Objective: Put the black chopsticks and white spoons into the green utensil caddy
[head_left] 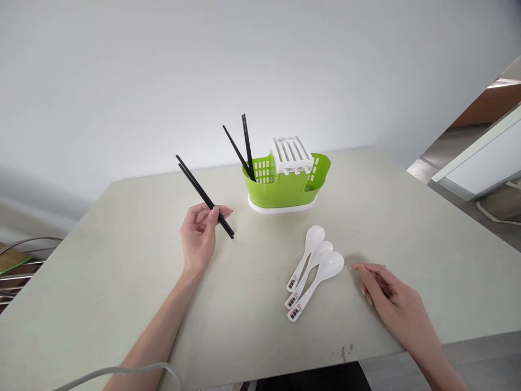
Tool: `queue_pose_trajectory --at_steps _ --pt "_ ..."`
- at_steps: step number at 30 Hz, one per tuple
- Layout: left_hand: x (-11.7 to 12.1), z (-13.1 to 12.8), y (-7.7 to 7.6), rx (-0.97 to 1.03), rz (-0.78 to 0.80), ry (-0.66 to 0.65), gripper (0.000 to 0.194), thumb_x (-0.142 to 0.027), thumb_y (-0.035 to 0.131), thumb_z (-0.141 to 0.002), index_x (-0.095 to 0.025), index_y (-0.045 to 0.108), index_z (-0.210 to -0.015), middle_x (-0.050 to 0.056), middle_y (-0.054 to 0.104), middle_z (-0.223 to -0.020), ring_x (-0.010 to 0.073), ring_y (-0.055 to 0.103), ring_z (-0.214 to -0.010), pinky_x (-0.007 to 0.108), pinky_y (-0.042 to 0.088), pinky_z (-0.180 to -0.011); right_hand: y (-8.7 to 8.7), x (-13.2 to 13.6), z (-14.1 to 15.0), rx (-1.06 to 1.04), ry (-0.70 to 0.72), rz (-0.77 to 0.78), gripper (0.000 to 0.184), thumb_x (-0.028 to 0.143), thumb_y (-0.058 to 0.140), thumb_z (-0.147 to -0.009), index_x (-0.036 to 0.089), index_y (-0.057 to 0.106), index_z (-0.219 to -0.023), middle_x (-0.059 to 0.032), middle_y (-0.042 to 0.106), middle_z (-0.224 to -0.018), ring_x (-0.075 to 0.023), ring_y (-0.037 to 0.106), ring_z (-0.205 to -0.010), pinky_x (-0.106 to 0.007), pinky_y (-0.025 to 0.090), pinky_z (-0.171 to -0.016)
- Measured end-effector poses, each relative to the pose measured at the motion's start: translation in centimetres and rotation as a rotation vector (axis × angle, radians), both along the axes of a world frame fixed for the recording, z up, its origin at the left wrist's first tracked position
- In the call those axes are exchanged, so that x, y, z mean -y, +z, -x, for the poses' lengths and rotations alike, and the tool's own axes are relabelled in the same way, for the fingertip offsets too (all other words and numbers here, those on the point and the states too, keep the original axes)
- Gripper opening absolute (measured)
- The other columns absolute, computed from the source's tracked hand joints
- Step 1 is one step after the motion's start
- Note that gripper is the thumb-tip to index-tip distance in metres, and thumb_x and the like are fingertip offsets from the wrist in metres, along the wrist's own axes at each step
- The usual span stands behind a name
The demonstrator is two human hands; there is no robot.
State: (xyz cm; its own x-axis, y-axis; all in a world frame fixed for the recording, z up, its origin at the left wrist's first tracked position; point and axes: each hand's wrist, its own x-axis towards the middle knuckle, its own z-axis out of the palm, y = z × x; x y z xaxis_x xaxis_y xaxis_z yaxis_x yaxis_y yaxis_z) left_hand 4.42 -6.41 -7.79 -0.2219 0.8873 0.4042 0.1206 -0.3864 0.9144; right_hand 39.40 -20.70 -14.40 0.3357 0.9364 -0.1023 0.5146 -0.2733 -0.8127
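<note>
My left hand is closed around a pair of black chopsticks, pinched near their lower ends. They tilt up to the left, above the table. Behind and to the right stands a green cutlery holder with a white base and a white slotted top piece. More black chopsticks lean in its left compartment. Three white spoons lie overlapping in front of it, their handles toward me. Just right of the spoons rests my right hand, loosely curled with its fingertips apart, holding nothing.
The pale table meets a white wall at the back. A grey cable crosses my left forearm at the bottom. Metal rack bars are beyond the left edge, and a white panel stands off to the right.
</note>
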Motion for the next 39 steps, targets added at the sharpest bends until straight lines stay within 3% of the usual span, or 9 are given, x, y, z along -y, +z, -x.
queue_pose_trajectory --at_steps 29,39 --pt "0.1 -0.1 -0.4 -0.119 0.037 0.02 0.028 -0.047 0.069 -0.098 -0.022 0.059 -0.105 0.007 0.081 -0.094 0.025 0.079 -0.095 0.045 0.063 -0.092 0.0 -0.2 -0.3 0.009 0.01 -0.001 0.05 0.067 0.055 -0.096 0.024 0.076 -0.109 0.0008 0.06 -0.064 -0.0164 0.056 -0.055 -0.025 0.048 -0.052" --pt "0.1 0.1 -1.3 -0.146 0.044 0.0 0.029 -0.047 0.069 -0.098 -0.022 0.058 -0.105 0.008 0.081 -0.096 0.0241 0.079 -0.097 0.043 0.061 -0.094 0.1 -0.1 -0.2 0.004 0.008 -0.034 0.05 0.069 0.056 -0.096 0.024 0.077 -0.105 0.0006 0.06 -0.062 -0.0165 0.056 -0.054 -0.026 0.047 -0.051"
